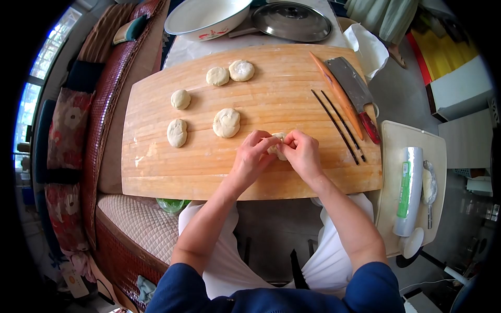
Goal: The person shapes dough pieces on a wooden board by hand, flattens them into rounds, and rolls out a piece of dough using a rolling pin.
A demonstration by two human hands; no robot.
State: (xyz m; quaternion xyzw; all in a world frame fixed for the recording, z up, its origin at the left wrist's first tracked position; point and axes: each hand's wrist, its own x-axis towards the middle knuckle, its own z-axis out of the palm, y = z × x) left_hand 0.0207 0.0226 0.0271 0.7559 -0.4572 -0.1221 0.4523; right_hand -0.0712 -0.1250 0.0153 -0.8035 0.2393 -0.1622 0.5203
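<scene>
Near the front edge of a wooden board (156,161), a piece of dough (280,151) is pinched between both hands, mostly hidden by the fingers. My left hand (254,153) is closed on its left side. From the right, my right hand (302,154) grips it with thumb and fingertips. Just left of my hands rests a round dough ball (226,123) with folds on top. Farther left are an oval dough piece (177,133) and a smaller dough ball (180,99). Two more, a plain dough ball (217,76) and a floured dough ball (241,70), touch at the back.
On the board's right lie black chopsticks (339,125), a tapered wooden rolling pin (339,94) and a cleaver (350,83). Behind stand a white enamel basin (209,21) and a pan lid (291,21). A side stand (391,177) holds a plastic-wrap roll (409,190) and a spoon (429,182).
</scene>
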